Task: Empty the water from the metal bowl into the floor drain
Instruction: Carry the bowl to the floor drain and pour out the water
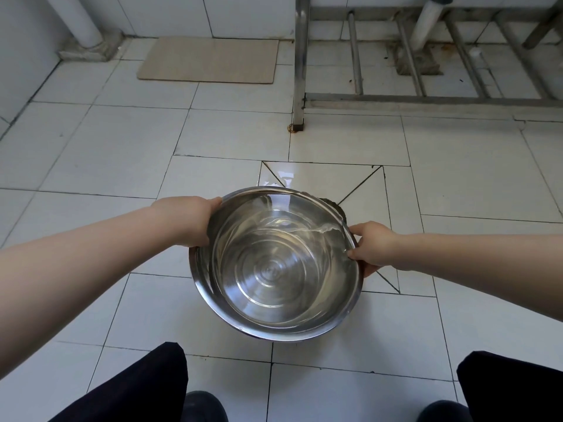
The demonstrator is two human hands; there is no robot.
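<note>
Here, metal bowl gripped by opposite rims, left hand and right hand both closed on it, presumably to steady the sloshing water. Tipped away toward the floor drain, mostly hidden behind the far rim. Open tiled floor around; table leg well beyond.

Left hand, right hand clamped, arms outstretched.
</note>
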